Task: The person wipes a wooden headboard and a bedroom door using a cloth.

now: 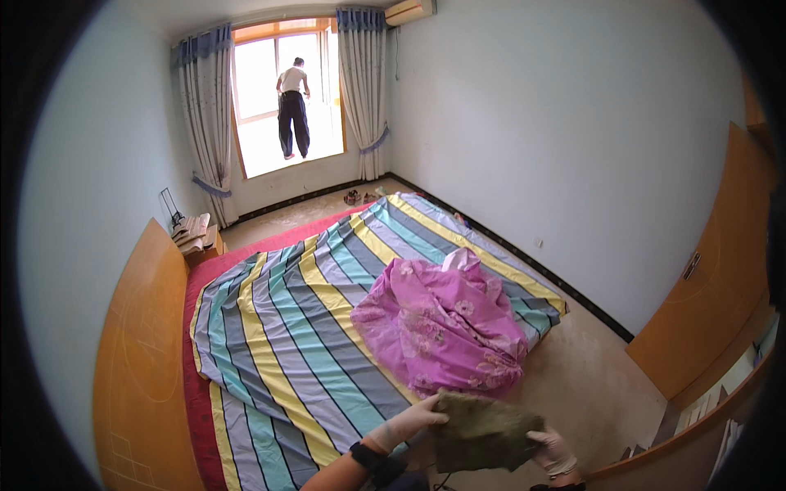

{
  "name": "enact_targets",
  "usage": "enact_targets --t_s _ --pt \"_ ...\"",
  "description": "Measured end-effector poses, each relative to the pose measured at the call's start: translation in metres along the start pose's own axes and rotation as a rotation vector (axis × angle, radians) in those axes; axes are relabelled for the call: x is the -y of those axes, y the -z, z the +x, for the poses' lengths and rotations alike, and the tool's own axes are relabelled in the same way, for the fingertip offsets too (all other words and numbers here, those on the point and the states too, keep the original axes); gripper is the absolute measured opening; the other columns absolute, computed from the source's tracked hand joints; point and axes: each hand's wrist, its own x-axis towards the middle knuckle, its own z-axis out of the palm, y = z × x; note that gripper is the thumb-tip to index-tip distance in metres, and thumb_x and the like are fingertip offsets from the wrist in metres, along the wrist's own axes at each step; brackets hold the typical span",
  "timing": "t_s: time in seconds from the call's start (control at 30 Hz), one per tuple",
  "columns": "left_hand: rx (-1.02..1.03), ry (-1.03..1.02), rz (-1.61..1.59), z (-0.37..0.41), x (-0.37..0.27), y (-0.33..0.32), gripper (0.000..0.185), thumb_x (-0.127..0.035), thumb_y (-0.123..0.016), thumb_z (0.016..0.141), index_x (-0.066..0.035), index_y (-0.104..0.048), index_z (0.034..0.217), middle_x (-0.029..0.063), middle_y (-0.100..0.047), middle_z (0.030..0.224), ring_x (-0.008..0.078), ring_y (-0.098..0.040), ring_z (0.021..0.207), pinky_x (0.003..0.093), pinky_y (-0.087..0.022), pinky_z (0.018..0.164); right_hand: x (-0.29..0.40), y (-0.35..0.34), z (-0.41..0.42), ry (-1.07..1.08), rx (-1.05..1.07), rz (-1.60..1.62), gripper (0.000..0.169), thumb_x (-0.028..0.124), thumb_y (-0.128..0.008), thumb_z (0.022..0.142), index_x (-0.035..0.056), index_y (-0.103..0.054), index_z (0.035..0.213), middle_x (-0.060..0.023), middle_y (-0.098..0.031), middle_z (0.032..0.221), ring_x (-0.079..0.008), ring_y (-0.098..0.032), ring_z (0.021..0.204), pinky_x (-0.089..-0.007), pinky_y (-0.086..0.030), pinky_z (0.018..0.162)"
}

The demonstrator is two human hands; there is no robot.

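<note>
At the bottom of the view I hold an olive-green folded cloth item [485, 429] between both gloved hands. My left hand [408, 422] grips its upper left corner, and my right hand [551, 451] has its right edge. Both gloves are thin and whitish. Just beyond the cloth, a crumpled pink floral fabric [439, 325] lies heaped on a striped bed sheet [295, 344]. The sheet has yellow, teal, grey and lilac bands and is wrinkled across the bed.
A wooden headboard [144, 356] stands at the left, beside a nightstand [212, 245] stacked with cardboard. One person [293, 110] stands on the window sill between tied curtains [365, 92]. Shoes [353, 197] lie on the far floor. A wooden door [694, 288] is at the right.
</note>
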Motion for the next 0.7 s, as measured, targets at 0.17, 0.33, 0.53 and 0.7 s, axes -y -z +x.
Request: enact_targets --t_s 0.17,0.33,0.53,0.7 --pt "0.042 0.127 0.012 0.051 -0.032 -0.012 0.047 -0.002 -0.053 0.08 -0.001 -0.044 0.127 0.0021 -0.055 0.117 0.0107 -0.05 0.103 0.0253 -0.039 0.091 0.022 0.028 -0.006 0.072 -0.106 0.033 0.039 0.0 -0.045 0.082 -0.0034 -0.047 0.121 -0.0157 -0.056 0.116 -0.0292 -0.054 0.106 -0.0426 -0.043 0.094" --pt "0.032 0.082 -0.064 0.095 -0.005 0.018 0.03 -0.002 -0.057 0.079 -0.003 -0.06 0.109 -0.0015 -0.06 0.098 0.0091 -0.054 0.09 0.0246 -0.044 0.08 0.047 0.046 0.033 0.018 -0.125 0.047 0.037 0.001 -0.046 0.083 -0.0048 -0.048 0.119 -0.0155 -0.056 0.115 -0.029 -0.056 0.104 -0.0424 -0.045 0.091" --pt "-0.012 -0.219 0.082 0.144 -0.043 0.043 0.016 0.008 -0.053 0.074 0.001 -0.067 0.076 0.0054 -0.058 0.108 0.0095 -0.055 0.082 0.0224 -0.045 0.065 0.15 0.064 0.075 0.312 0.2 -1.26 0.025 -0.007 -0.047 0.08 -0.0073 -0.062 0.1 -0.0137 -0.062 0.107 -0.024 -0.06 0.095 -0.0338 -0.049 0.081" --pt "-0.098 0.046 0.095 0.203 -0.048 0.04 0.02 0.011 -0.048 0.07 0.0 -0.058 0.057 0.011 -0.057 0.104 0.0128 -0.053 0.077 0.022 -0.043 0.063 0.176 0.072 0.111 0.061 -0.081 -0.649 0.022 -0.009 -0.044 0.077 -0.0077 -0.066 0.076 -0.0136 -0.065 0.082 -0.0195 -0.062 0.077 -0.0283 -0.048 0.075"
